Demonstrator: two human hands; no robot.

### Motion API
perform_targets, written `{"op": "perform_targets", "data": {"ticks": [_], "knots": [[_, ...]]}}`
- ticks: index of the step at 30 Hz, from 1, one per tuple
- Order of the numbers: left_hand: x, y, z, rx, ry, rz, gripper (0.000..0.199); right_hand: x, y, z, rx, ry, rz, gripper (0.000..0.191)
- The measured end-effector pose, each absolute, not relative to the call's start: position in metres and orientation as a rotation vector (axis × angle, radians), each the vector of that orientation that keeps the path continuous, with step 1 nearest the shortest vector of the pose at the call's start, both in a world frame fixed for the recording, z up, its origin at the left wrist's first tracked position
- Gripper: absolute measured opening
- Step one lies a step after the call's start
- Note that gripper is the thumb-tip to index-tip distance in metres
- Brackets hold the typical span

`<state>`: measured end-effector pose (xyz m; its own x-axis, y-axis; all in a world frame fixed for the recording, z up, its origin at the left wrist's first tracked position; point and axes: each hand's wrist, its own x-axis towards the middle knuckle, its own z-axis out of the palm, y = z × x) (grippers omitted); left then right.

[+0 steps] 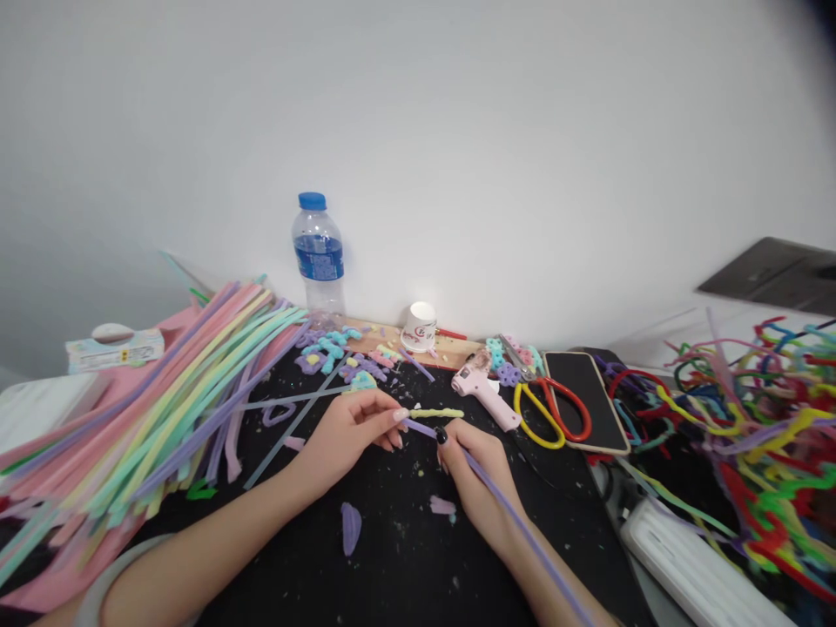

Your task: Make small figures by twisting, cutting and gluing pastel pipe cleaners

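A long purple pipe cleaner (515, 514) runs between my two hands and trails back over my right forearm. My left hand (366, 420) pinches its far end between thumb and fingers. Just to the right, my right hand (474, 461) grips the same strip with thumb and curled fingers. Beyond my fingertips lies a short twisted yellow-green piece (441, 413). A purple petal-shaped piece (351, 528) and a pale pink scrap (442, 505) rest on the black mat (405, 575).
Left: bundled pastel pipe cleaners (189, 383). Behind: a bottle (319, 252), paper cup (420, 327) and small colourful shapes (356, 361). Right: a pink glue gun (487, 396), scissors (565, 409), a phone (584, 396), a white power strip (698, 566) and tangled bright pipe cleaners (771, 453).
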<state>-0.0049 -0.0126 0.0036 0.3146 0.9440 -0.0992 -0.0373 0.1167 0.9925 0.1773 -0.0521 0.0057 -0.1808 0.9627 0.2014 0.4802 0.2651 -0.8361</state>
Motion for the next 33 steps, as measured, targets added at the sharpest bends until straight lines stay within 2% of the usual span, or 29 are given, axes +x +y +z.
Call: {"op": "perform_targets", "data": {"ticks": [16, 23, 33], "knots": [[-0.004, -0.02, 0.002, 1.553, 0.916, 0.681, 0.017, 0.178, -0.049, -0.003, -1.23, -1.564, 1.105, 0.041], [-0.006, -0.017, 0.002, 1.527, 0.934, 0.758, 0.035, 0.182, -0.045, -0.005, -1.227, -1.478, 1.06, 0.043], [-0.005, -0.017, 0.0, 1.426, 0.976, 0.815, 0.038, 0.181, -0.046, -0.004, -1.217, -1.521, 1.053, 0.044]]}}
